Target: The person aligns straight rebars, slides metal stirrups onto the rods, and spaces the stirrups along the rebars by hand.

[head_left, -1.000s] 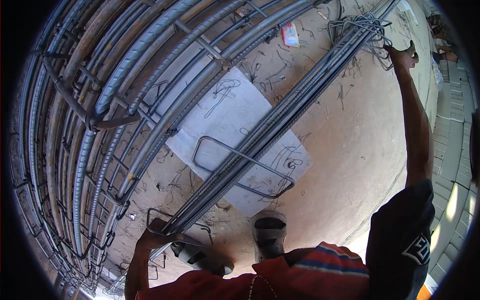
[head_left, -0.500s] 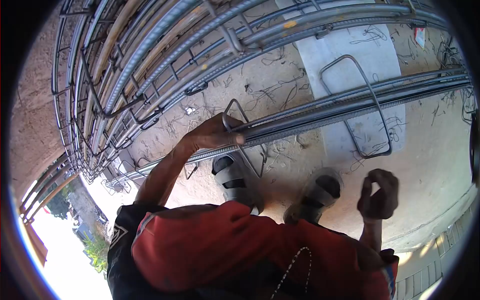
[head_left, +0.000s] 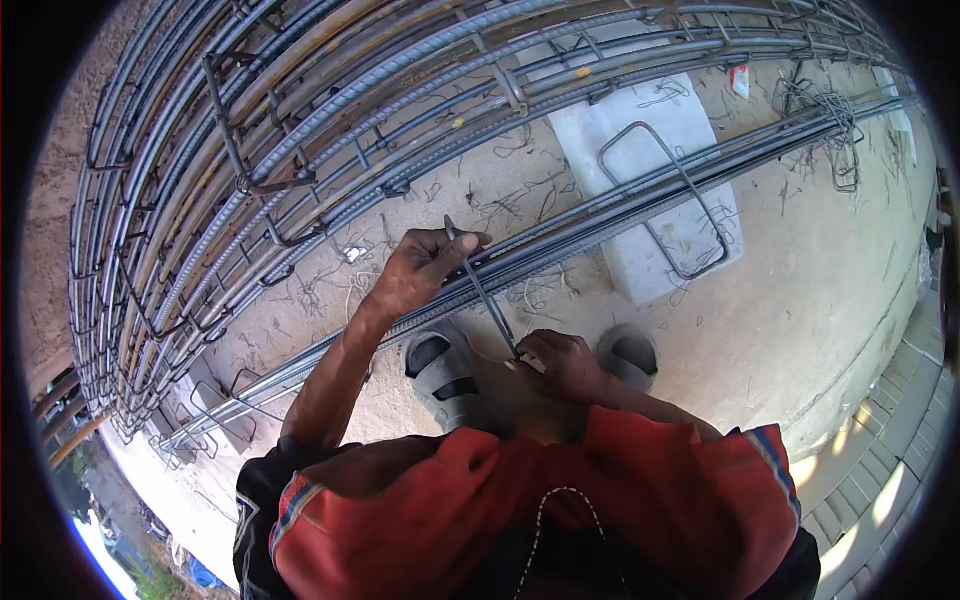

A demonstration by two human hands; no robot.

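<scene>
My left hand point(head_left: 425, 268) is closed on the upper part of a bent metal stirrup point(head_left: 487, 298) that crosses the long bundle of steel bars point(head_left: 620, 208). At the stirrup's lower end, my right hand point(head_left: 562, 362) has its fingers pressed together around it. The bundle runs diagonally from lower left to upper right. Farther along it, a second rectangular stirrup point(head_left: 685, 175) surrounds the bars, over a pale sheet point(head_left: 640, 270) on the floor. More stirrups point(head_left: 850, 165) hang near the bundle's far right end.
A large stack of tied rebar cages point(head_left: 250, 170) curves across the upper left. My sandalled feet point(head_left: 445, 375) stand beside the bundle. Wire scraps point(head_left: 510, 200) lie on the floor, with a red and white packet point(head_left: 740, 82) at upper right. Grey blocks point(head_left: 900, 420) line the right.
My view has swung left. My left hand stays at the near stirrup, while my right hand has come from the far right end of the bundle to this stirrup's lower end.
</scene>
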